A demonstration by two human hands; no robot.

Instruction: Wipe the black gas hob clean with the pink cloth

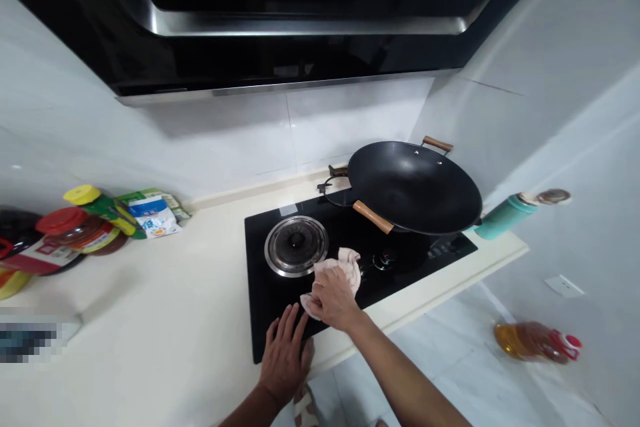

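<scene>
My right hand (334, 297) is closed on a pale pink cloth (352, 267), pressing it on the black glass cooktop (273, 310) just in front of the left burner (296, 245). Parts of the cloth stick out above and to the left of the fingers. My left hand (286, 357) lies flat with fingers stretched out, its fingertips on the front left part of the cooktop and its palm near the counter edge. A large black wok (415, 187) with wooden handles sits over the right side of the cooktop. A control knob (384, 260) shows right of the cloth.
Seasonings, among them a red-lidded jar (83, 230), a yellow-capped bottle (105, 210) and a white-blue packet (155, 215), stand on the counter (165, 320) at left. A green utensil holder (506, 217) stands at right. The range hood (300, 53) hangs above. An oil bottle (535, 341) is on the floor.
</scene>
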